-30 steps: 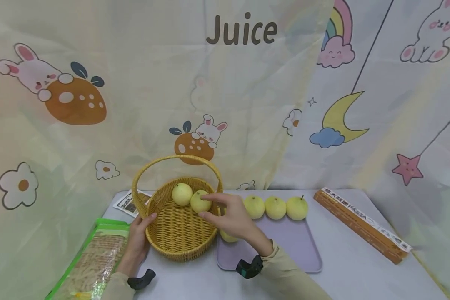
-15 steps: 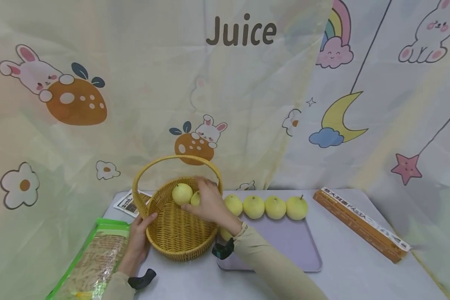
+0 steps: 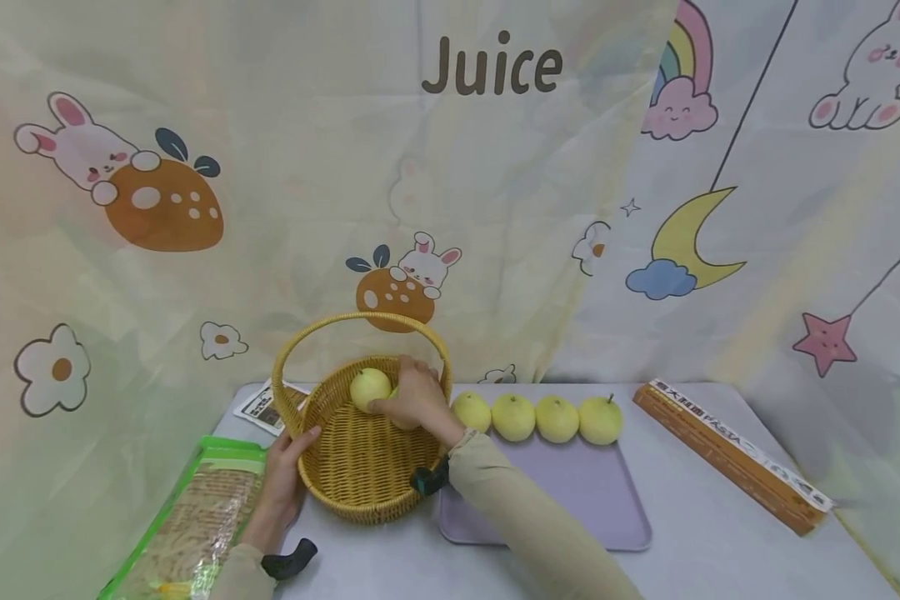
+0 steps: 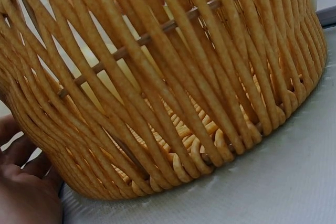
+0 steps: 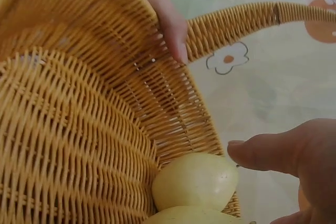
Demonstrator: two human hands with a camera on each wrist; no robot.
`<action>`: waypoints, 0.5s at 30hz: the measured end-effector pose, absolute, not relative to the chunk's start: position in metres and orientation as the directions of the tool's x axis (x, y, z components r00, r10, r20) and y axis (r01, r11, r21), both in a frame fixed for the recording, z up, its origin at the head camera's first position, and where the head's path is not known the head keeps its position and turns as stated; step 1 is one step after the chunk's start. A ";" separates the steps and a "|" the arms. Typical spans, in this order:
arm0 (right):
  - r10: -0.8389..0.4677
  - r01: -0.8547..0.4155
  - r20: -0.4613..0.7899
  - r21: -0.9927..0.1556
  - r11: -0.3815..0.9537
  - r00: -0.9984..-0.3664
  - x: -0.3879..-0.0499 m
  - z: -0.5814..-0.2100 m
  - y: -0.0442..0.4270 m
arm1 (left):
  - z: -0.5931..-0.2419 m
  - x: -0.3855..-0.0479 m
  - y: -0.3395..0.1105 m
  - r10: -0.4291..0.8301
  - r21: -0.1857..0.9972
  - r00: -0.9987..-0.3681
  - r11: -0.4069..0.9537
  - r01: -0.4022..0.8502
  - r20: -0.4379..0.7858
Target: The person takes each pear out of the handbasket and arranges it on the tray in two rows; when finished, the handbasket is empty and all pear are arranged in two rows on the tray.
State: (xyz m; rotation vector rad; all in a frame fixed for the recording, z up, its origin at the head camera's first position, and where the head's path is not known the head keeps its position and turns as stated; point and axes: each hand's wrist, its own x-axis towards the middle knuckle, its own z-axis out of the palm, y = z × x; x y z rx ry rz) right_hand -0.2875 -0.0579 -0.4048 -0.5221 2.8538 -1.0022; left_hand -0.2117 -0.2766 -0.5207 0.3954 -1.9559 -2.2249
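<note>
A round wicker basket [image 3: 371,475] with a tall arched handle leans up on the table, two round yellow-green pears inside. My left hand [image 3: 283,475] grips its left rim, thumb over the edge; the left wrist view has these fingers [image 4: 23,156] beside the outer weave. Arched over the right-hand pear [image 3: 403,421], my right hand [image 3: 422,402] covers most of it. The other pear [image 3: 369,387] sits just left of its thumb. In the right wrist view the thumb [image 5: 273,151] is straight, near the pears [image 5: 197,182]; the remaining fingers are mostly hidden.
A lilac tray [image 3: 562,500] right of the basket carries a row of several pears [image 3: 513,417] along its back edge. Farther right lies a pasta box [image 3: 731,454]. A green-edged bag [image 3: 195,517] lies at left, near a printed packet [image 3: 258,406]. Patterned cloth hangs behind.
My right hand has moved left and up, from beside the right-hand pear to over it. My left hand keeps its grip on the basket rim. The camera view has shifted slightly.
</note>
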 end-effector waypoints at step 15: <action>-0.474 -0.392 -0.010 -0.546 0.740 -0.881 -0.301 -0.420 -0.057 | -0.521 -0.212 -0.277 -0.289 0.990 -0.951 -0.119 -0.073 -0.105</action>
